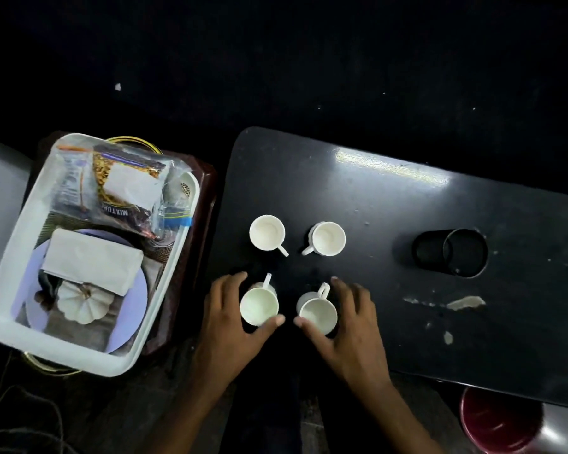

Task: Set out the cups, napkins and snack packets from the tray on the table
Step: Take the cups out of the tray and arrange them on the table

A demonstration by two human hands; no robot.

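Observation:
Several white cups stand on the dark table (391,224). Two are at the back: one (267,232) and another (328,238). My left hand (233,319) curls around the near left cup (259,306), thumb and fingers against its sides. My right hand (348,326) wraps the near right cup (318,315) the same way. The white tray (10,283) sits to the left. It holds folded napkins (92,260) on a lilac plate (135,306) and clear snack packets (122,188).
A white pumpkin ornament (85,302) lies in the tray's near end. A black mesh holder (450,252) lies on its side on the table at the right. A red bin (499,421) stands below the table's near right edge. Chipped patches mark the tabletop.

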